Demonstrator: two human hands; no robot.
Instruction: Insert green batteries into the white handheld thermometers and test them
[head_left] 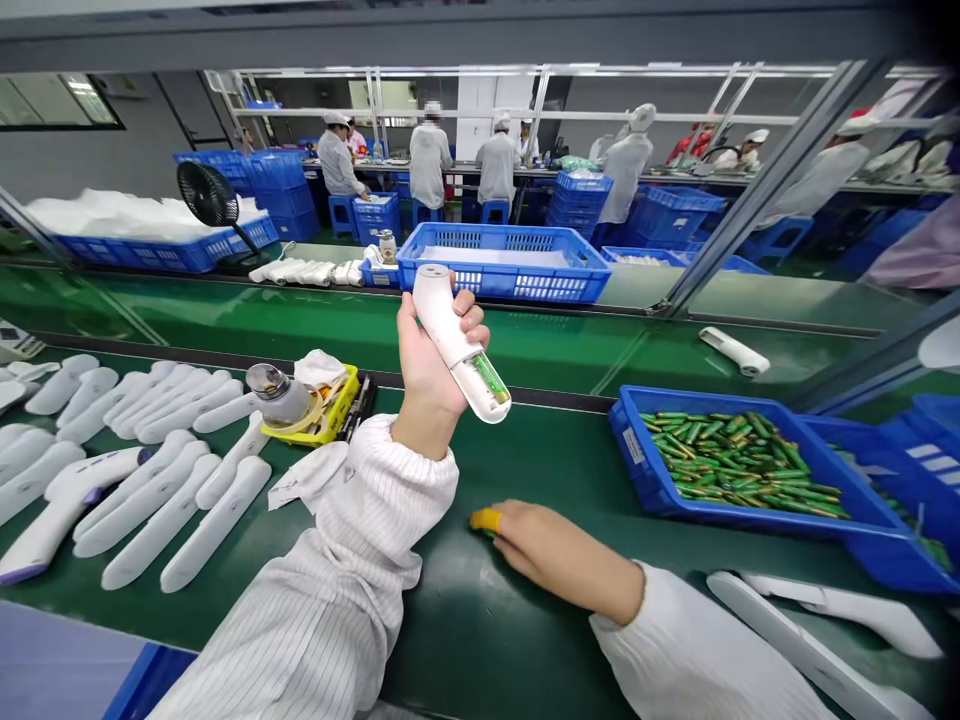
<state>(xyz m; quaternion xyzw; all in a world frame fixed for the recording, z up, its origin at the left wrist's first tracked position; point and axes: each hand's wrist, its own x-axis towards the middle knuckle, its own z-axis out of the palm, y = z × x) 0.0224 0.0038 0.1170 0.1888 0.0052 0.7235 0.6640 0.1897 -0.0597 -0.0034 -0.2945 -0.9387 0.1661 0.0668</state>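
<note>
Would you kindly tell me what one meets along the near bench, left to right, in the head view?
Purple-trimmed white device, yellow tray, left hand holding a white casing, right hand, blue bin of green circuit boards.

The casing (441, 317) was white, its inner strip (490, 379) green, the left sleeve (330, 590) pinstriped white, the right bin (750, 511) blue.

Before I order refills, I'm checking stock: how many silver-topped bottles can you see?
2. One bottle is at the left end of the yellow tray; the other bottle is by the small blue bin, left of the large blue basket. More may be hidden farther back.
</note>
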